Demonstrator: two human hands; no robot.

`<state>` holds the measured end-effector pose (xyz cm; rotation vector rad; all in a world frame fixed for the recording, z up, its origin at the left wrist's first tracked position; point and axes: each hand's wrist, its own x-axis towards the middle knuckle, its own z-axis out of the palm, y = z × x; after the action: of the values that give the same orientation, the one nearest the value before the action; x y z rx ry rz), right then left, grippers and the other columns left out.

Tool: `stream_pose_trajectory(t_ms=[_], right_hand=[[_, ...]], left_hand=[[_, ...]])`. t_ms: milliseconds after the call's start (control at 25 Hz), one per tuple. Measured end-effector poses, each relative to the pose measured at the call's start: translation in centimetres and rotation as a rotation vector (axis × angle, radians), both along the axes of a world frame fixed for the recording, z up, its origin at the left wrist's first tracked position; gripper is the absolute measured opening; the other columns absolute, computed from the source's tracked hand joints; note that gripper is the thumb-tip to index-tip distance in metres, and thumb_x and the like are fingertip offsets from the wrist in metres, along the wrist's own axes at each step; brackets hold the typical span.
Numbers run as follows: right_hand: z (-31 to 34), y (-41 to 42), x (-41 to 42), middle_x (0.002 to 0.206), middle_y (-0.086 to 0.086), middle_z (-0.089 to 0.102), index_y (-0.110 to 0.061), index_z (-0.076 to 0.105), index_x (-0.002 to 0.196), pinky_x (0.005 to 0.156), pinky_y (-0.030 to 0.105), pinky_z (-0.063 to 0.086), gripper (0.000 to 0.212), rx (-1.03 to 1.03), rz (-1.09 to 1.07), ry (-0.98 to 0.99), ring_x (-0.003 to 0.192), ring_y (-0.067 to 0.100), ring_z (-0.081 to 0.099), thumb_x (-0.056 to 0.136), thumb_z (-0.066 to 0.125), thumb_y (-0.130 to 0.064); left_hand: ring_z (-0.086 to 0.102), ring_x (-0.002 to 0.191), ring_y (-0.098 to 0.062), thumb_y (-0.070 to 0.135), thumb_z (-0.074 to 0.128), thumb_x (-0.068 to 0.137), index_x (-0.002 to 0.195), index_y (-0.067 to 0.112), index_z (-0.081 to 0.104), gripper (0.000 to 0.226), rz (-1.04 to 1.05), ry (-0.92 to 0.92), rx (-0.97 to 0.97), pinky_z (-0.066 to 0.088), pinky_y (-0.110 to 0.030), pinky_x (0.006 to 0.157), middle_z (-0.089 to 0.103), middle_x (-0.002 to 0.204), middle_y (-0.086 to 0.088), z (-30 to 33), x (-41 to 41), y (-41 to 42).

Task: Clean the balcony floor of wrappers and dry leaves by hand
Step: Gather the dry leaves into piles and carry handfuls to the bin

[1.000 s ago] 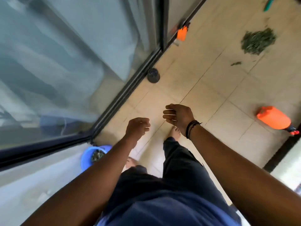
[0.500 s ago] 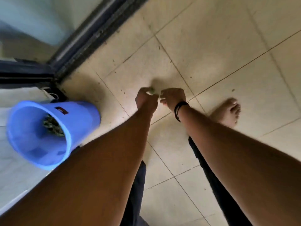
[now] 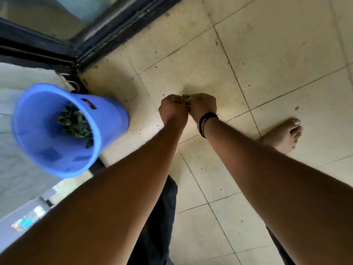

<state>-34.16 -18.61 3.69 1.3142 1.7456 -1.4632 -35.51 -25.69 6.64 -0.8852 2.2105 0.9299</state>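
Both hands, the left hand (image 3: 172,108) and right hand (image 3: 203,106), are curled knuckle to knuckle low over the floor (image 3: 286,54), pinching a small dark scrap of dry leaves (image 3: 185,96) between them. To their left, the blue bucket (image 3: 114,119) already holds a dark, crumpled leaf heap (image 3: 76,123), so the task seems well underway; only tiny specks dot the surrounding tiles.

Pretty much all the open tile floor (image 3: 277,54) is ahead and to the right of the two hands, nothing on it but small specks. To the left it's tighter: the blue bucket (image 3: 112,115) sits on the floor near the left hand (image 3: 172,109), with the dark door track (image 3: 122,25) running along the far-left edge behind it. On the right, the bare foot (image 3: 282,134) is planted near the right hand (image 3: 203,106), so that side is partly blocked low down.
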Motion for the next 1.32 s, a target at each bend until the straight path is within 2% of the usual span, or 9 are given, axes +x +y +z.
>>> stream_pose_trajectory(t_ms=[80, 240, 360, 480, 560, 680, 1000, 1160, 1320], right_hand=[[4.2, -3.0, 0.2, 0.075, 0.0, 0.076, -0.024, 0.074, 0.063, 0.075, 0.043, 0.062, 0.016, -0.06, -0.133, 0.029, 0.079, 0.028, 0.072, 0.069, 0.061, -0.016], [15.6, -13.0, -0.5, 0.076, 0.005, 0.075, -0.012, 0.079, 0.082, 0.057, 0.027, 0.053, 0.015, -0.288, -0.04, 0.12, 0.061, 0.017, 0.065, 0.081, 0.067, -0.004], [18.9, -19.5, -1.0, 0.092, 0.014, 0.072, 0.003, 0.074, 0.108, 0.059, 0.02, 0.052, 0.029, -0.429, 0.085, 0.122, 0.064, 0.012, 0.064, 0.089, 0.054, 0.011], [20.7, -21.1, -1.8, 0.106, 0.025, 0.072, 0.006, 0.069, 0.116, 0.072, 0.031, 0.051, 0.034, -0.483, 0.136, 0.089, 0.084, 0.029, 0.065, 0.091, 0.047, 0.012], [23.1, -18.1, -1.7, 0.101, 0.024, 0.072, 0.003, 0.071, 0.111, 0.073, 0.033, 0.051, 0.03, -0.477, 0.103, 0.077, 0.085, 0.03, 0.066, 0.091, 0.05, 0.009], [30.3, -9.2, -1.3, 0.093, 0.018, 0.071, -0.006, 0.07, 0.103, 0.069, 0.031, 0.05, 0.025, -0.457, 0.043, 0.064, 0.078, 0.027, 0.065, 0.092, 0.052, 0.007], [60.0, 25.7, 4.7, 0.079, 0.016, 0.07, -0.004, 0.069, 0.089, 0.062, 0.024, 0.055, 0.021, -0.23, -0.339, 0.279, 0.068, 0.023, 0.066, 0.097, 0.052, 0.006], [68.9, 39.1, 7.7, 0.081, 0.012, 0.072, -0.006, 0.071, 0.093, 0.071, 0.033, 0.058, 0.018, -0.071, -0.625, 0.453, 0.075, 0.026, 0.068, 0.1, 0.054, -0.004], [71.8, 47.6, 9.9, 0.089, 0.013, 0.071, -0.003, 0.069, 0.102, 0.074, 0.032, 0.057, 0.016, -0.028, -0.948, 0.611, 0.08, 0.025, 0.067, 0.099, 0.055, -0.009]], left_hand=[[0.067, 0.082, -0.019, 0.007, 0.062, 0.081, 0.084, 0.019, 0.076, 0.019, 0.109, 0.068, -0.007, 0.055, -0.026, 0.069, 0.07, 0.08, 0.005, 5.9, 0.6, -2.6], [0.069, 0.07, -0.021, 0.014, 0.065, 0.069, 0.054, 0.034, 0.07, 0.025, 0.448, 0.209, -0.03, 0.056, -0.031, 0.07, 0.069, 0.061, 0.007, 16.5, 2.3, -11.6], [0.07, 0.072, -0.026, 0.014, 0.067, 0.068, 0.082, 0.025, 0.081, 0.023, 0.737, 0.268, -0.018, 0.059, -0.037, 0.067, 0.075, 0.079, -0.005, 19.9, 2.6, -19.0], [0.065, 0.083, -0.03, -0.01, 0.054, 0.094, 0.131, -0.002, 0.057, 0.038, 0.982, 0.285, 0.108, 0.058, -0.027, 0.058, 0.063, 0.103, -0.016, 22.3, 1.4, -22.8], [0.068, 0.071, -0.027, -0.009, 0.049, 0.098, 0.12, -0.003, 0.061, 0.026, 1.05, 0.284, 0.16, 0.056, -0.024, 0.052, 0.065, 0.093, -0.018, 24.6, 0.5, -21.4], [0.069, 0.062, -0.018, 0.006, 0.049, 0.101, 0.097, 0.009, 0.063, 0.015, 0.864, 0.131, 0.255, 0.054, -0.026, 0.064, 0.068, 0.08, -0.007, 30.7, -0.1, -14.0], [0.069, 0.07, -0.022, 0.007, 0.058, 0.098, 0.095, 0.009, 0.069, 0.012, 0.044, -0.058, 0.638, 0.056, -0.029, 0.066, 0.072, 0.081, -0.009, 57.5, -4.1, 17.0], [0.072, 0.085, -0.024, 0.022, 0.06, 0.1, 0.105, 0.01, 0.07, 0.016, -0.294, -0.058, 0.748, 0.059, -0.031, 0.075, 0.074, 0.097, -0.011, 64.9, -5.0, 31.4], [0.073, 0.09, -0.025, 0.026, 0.062, 0.1, 0.114, 0.009, 0.068, 0.023, -0.463, -0.098, 0.802, 0.06, -0.032, 0.078, 0.075, 0.104, -0.013, 67.7, -4.5, 42.0]])
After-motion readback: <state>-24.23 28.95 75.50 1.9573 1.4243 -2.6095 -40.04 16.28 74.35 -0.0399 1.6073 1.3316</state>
